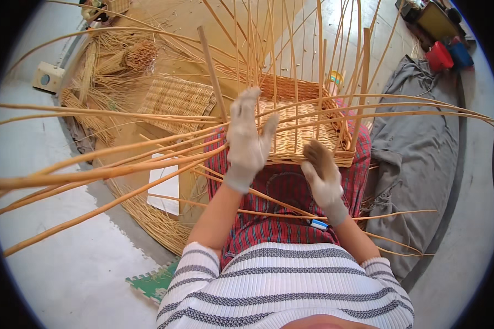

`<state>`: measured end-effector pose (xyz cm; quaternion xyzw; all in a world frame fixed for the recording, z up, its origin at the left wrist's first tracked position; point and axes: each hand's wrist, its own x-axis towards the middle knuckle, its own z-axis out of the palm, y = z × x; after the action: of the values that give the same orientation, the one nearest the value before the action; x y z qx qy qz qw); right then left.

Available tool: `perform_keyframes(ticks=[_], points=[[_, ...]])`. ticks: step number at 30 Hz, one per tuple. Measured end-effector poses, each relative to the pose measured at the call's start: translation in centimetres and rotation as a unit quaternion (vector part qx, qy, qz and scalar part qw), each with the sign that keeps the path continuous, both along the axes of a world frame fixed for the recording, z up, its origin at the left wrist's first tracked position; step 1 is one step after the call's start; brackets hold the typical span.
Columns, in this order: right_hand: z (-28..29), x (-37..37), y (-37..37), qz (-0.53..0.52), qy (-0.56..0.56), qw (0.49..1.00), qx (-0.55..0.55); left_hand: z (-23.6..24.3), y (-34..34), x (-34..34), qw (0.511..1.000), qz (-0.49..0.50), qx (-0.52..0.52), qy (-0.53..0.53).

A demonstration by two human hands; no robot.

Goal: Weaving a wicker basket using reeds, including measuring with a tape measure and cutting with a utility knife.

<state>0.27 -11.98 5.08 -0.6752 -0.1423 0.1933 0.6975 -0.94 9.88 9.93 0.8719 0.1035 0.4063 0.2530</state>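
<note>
The basket (282,143) sits on your lap, on the red plaid cloth (241,225), its woven base facing up at you and its far wall standing low behind. Your left hand (249,134), gloved, is open beside the basket's left side, fingers extended and thumb spread; whether it touches a rod there, you cannot tell from this view. Your right hand (325,175), also gloved, is open at the near edge, fingers slightly bent and thumb apart, with nothing visible in its grasp.

Expect the basket to feel light for its size, yet awkward, because the long rods stick out on all sides and probably swing with every turn. The base looks tightly woven and fairly stiff. The thin upright rods (273,49) likely bend and spring back, and may crack if you kink them sharply. The thick left post (213,71) and right post (361,82) look firmer and should serve to steady it. To shift the whole thing, take the woven edge or a corner, not the loose bundle of rods (93,175) fanning left. Smooth cane may slide a little under glove fabric.
</note>
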Motion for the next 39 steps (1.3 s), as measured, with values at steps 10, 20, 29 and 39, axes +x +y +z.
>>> perform_keyframes(ticks=[10,20,29,39], points=[[7.0,13.5,18.8,-0.190,-0.221,0.913,0.287,-7.4,2.8,4.7,0.759,-0.261,-0.594,-0.054],[9.7,16.9,26.6,0.051,-0.556,0.825,-0.091,-13.2,4.0,5.8,0.911,-0.108,-0.397,0.012],[2.5,25.5,27.7,0.252,-0.593,0.418,-0.640,-20.3,2.3,9.7,0.735,-0.267,-0.577,-0.234],[15.9,10.7,8.0,-0.034,-0.717,0.695,-0.035,-8.1,2.0,3.2,0.740,-0.245,-0.577,-0.245]])
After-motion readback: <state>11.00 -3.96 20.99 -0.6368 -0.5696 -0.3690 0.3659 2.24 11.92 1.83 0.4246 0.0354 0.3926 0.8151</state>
